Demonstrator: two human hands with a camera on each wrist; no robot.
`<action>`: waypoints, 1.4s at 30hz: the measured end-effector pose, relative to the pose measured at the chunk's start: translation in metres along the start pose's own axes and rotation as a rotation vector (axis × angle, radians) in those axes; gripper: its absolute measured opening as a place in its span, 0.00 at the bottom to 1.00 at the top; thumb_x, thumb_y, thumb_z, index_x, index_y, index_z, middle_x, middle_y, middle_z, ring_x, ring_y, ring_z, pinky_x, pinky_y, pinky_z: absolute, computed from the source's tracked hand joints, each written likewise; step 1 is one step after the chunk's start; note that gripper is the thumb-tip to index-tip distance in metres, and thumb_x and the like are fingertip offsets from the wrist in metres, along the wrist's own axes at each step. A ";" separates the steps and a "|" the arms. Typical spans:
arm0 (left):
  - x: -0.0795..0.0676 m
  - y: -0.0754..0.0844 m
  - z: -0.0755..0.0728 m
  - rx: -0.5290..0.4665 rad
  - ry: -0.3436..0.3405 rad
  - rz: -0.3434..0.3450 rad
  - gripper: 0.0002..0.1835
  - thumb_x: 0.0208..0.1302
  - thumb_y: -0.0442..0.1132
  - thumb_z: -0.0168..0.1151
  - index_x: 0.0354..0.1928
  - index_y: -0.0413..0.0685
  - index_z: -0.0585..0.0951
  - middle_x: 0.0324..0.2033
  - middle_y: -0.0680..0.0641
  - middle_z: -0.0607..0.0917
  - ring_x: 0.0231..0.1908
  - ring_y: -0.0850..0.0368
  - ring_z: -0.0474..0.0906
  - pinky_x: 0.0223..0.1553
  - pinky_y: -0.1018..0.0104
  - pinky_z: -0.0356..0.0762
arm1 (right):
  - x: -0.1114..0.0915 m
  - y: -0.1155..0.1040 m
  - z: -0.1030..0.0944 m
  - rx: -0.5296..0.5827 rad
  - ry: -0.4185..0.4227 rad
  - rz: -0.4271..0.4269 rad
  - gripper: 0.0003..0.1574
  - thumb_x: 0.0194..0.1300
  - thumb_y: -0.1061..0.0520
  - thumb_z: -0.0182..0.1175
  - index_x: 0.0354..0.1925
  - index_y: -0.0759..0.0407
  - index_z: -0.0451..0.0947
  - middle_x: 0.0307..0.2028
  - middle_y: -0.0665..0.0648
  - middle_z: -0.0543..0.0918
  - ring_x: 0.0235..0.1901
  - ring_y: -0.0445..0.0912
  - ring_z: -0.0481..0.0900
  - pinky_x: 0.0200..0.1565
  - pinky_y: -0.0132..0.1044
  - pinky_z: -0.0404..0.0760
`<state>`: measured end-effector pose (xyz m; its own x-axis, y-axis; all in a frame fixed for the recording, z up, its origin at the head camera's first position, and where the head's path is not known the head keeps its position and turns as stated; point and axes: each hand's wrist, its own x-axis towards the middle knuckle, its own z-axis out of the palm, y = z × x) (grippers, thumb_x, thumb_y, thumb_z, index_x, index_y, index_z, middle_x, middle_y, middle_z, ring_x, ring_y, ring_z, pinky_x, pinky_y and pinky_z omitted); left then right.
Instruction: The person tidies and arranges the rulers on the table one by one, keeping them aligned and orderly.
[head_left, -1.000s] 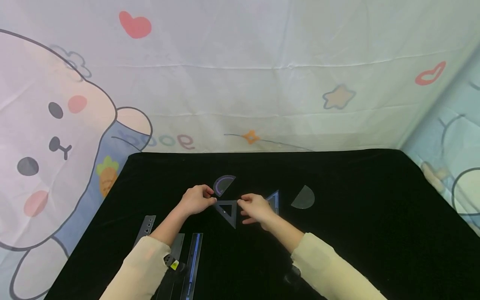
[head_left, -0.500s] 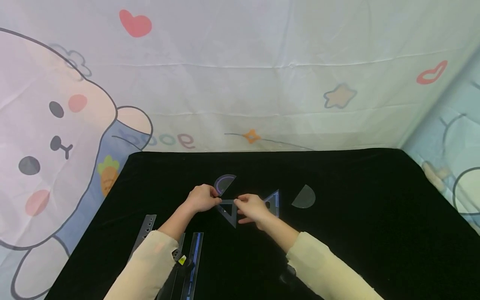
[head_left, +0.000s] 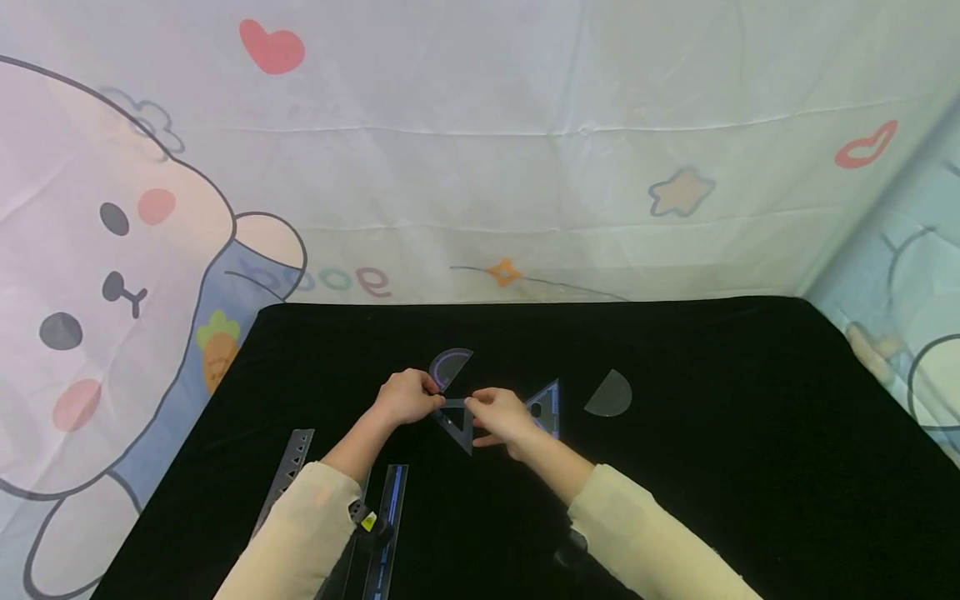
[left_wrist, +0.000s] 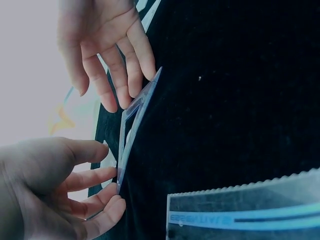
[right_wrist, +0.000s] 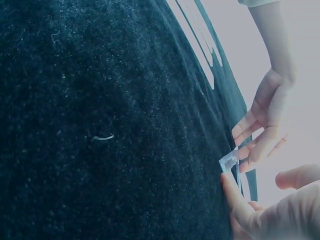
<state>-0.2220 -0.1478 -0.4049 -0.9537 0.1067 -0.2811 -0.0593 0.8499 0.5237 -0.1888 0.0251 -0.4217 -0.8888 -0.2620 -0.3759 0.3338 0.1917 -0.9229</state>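
A clear triangular set square (head_left: 452, 430) with a cut-out middle lies on the black cloth, between the two hands. The fingertips of my left hand (head_left: 407, 397) touch its left corner, the thumb standing apart from it in the left wrist view. At its top right corner, my right hand (head_left: 504, 417) rests extended fingertips on the edge, its thumb off to the side in the right wrist view. Just behind the left fingers is a protractor with a purple arc (head_left: 452, 365). A blue-marked set square (head_left: 552, 408) stands partly hidden behind the right hand.
A plain clear protractor (head_left: 610, 395) lies farther right. At the front left are a blue-striped ruler (head_left: 392, 504) and a ruler with cut-out shapes (head_left: 291, 467), partly covered by the left sleeve (head_left: 296, 533). A printed curtain (head_left: 465, 183) hangs behind the black cloth (head_left: 720, 467).
My left hand has shifted slightly right and my right hand slightly left, bringing the fingertips closer together along the set square's top edge. The other things stay in place.
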 end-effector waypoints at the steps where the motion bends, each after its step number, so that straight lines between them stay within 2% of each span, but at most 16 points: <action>1: 0.000 0.000 0.000 -0.002 0.000 -0.004 0.11 0.57 0.42 0.62 0.39 0.44 0.80 0.32 0.48 0.81 0.30 0.57 0.76 0.31 0.67 0.74 | 0.000 0.000 0.000 0.007 -0.001 0.002 0.31 0.67 0.52 0.50 0.63 0.65 0.60 0.59 0.67 0.68 0.53 0.58 0.73 0.39 0.40 0.83; 10: -0.001 -0.001 0.000 -0.056 -0.015 -0.026 0.12 0.56 0.42 0.62 0.40 0.44 0.80 0.32 0.48 0.81 0.30 0.56 0.75 0.30 0.68 0.72 | 0.001 0.002 -0.003 0.060 -0.027 -0.006 0.30 0.68 0.52 0.49 0.64 0.64 0.59 0.59 0.67 0.67 0.55 0.58 0.72 0.41 0.41 0.82; 17: -0.002 -0.004 -0.002 -0.134 -0.003 -0.036 0.12 0.55 0.44 0.61 0.38 0.45 0.81 0.32 0.47 0.80 0.30 0.56 0.74 0.28 0.69 0.69 | 0.003 0.005 -0.005 0.064 -0.007 -0.038 0.30 0.68 0.52 0.49 0.64 0.64 0.60 0.59 0.67 0.69 0.54 0.59 0.73 0.40 0.41 0.83; 21: 0.000 -0.007 -0.004 -0.194 -0.008 -0.048 0.12 0.58 0.44 0.59 0.39 0.43 0.80 0.34 0.46 0.79 0.32 0.55 0.74 0.29 0.69 0.74 | 0.003 0.004 -0.007 0.064 0.003 -0.040 0.29 0.68 0.52 0.48 0.64 0.63 0.61 0.60 0.66 0.69 0.54 0.58 0.73 0.40 0.42 0.83; 25: 0.001 -0.008 -0.007 -0.277 -0.033 -0.073 0.12 0.61 0.43 0.57 0.40 0.41 0.79 0.36 0.45 0.76 0.35 0.54 0.75 0.34 0.65 0.80 | 0.002 0.001 -0.009 0.053 0.010 -0.030 0.29 0.68 0.52 0.48 0.63 0.61 0.61 0.59 0.65 0.70 0.53 0.58 0.74 0.39 0.42 0.83; 30: 0.000 -0.008 -0.009 -0.350 -0.063 -0.080 0.12 0.63 0.42 0.56 0.40 0.40 0.78 0.32 0.47 0.74 0.32 0.55 0.73 0.35 0.63 0.81 | 0.002 0.000 -0.012 0.051 0.027 -0.021 0.28 0.68 0.52 0.48 0.63 0.60 0.62 0.58 0.64 0.71 0.53 0.58 0.74 0.38 0.41 0.83; 35: 0.001 -0.010 -0.010 -0.402 -0.106 -0.079 0.13 0.63 0.42 0.54 0.42 0.39 0.77 0.34 0.46 0.75 0.35 0.54 0.73 0.37 0.62 0.81 | 0.004 0.002 -0.016 0.046 0.031 -0.039 0.27 0.68 0.53 0.48 0.63 0.61 0.63 0.58 0.65 0.72 0.51 0.58 0.75 0.37 0.42 0.83; 42: 0.002 -0.012 -0.009 -0.441 -0.150 -0.092 0.11 0.59 0.40 0.60 0.41 0.42 0.79 0.34 0.47 0.75 0.31 0.56 0.73 0.34 0.64 0.81 | 0.004 0.001 -0.024 0.020 0.011 -0.063 0.27 0.69 0.52 0.47 0.62 0.62 0.63 0.55 0.64 0.73 0.47 0.55 0.78 0.37 0.43 0.83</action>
<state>-0.2255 -0.1625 -0.4048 -0.8872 0.1422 -0.4389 -0.2926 0.5622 0.7735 -0.1995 0.0467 -0.4218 -0.9116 -0.2625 -0.3164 0.2835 0.1561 -0.9462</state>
